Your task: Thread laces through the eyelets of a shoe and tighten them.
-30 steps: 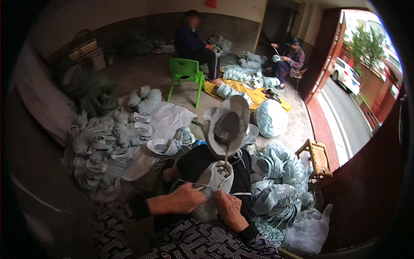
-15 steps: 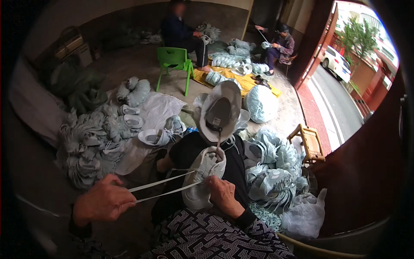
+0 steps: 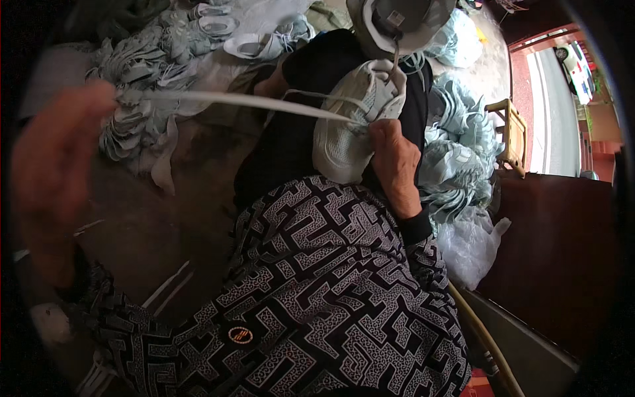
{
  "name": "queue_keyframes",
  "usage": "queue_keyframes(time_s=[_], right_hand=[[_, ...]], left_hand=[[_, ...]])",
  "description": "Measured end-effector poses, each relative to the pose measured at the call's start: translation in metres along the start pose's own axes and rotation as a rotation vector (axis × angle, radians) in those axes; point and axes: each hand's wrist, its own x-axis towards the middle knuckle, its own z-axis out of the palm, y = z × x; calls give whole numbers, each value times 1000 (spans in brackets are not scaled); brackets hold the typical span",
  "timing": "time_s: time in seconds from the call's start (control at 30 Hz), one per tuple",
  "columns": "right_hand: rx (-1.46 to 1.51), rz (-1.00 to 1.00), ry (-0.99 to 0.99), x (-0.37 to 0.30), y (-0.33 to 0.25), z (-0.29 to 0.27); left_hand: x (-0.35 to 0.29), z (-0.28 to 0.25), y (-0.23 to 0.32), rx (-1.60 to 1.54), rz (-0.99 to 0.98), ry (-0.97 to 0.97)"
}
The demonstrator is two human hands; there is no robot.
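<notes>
A pale, mesh-fronted shoe upper (image 3: 340,142) lies across my black-clad lap. My right hand (image 3: 397,162) is closed on its side by the lace holes; the fingertips are partly hidden. From there a flat white shoelace (image 3: 245,100) stretches taut to my left hand (image 3: 63,165), raised at the far left. That hand is smeared by motion, but the lace runs into its fingers. A second, looser lace strand curves over the upper. Beyond its opening sits a hollow, white-rimmed piece with a grey lining (image 3: 400,23), joined by a thin cord.
Many pale uppers are heaped on the left (image 3: 142,73), and another heap (image 3: 463,145) lies to my right. A clear plastic bag (image 3: 469,245) and a small wooden stool (image 3: 512,135) stand near the doorway. Outside, a white car (image 3: 574,73) is on the road.
My left hand has swung out to the left and up, drawing the lace longer. My right hand stays on the upper. The view has tilted down, so the co-workers are out of it.
</notes>
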Motion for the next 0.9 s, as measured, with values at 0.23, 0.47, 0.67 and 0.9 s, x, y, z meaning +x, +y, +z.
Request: queue_keyframes(time_s=[0.23, 0.47, 0.67, 0.9], right_hand=[[179, -49, -21, -8, -3, -1], [52, -63, -105, 2, 6, -15], [187, -30, -419, 9, 28, -37], [-497, 50, -754, -18, 61, -99]], left_hand=[[75, 82, 8, -126, -27, 199], [135, 240, 161, -799, 257, 198], [137, 263, 183, -838, 190, 243], [130, 255, 181, -772, 153, 219]])
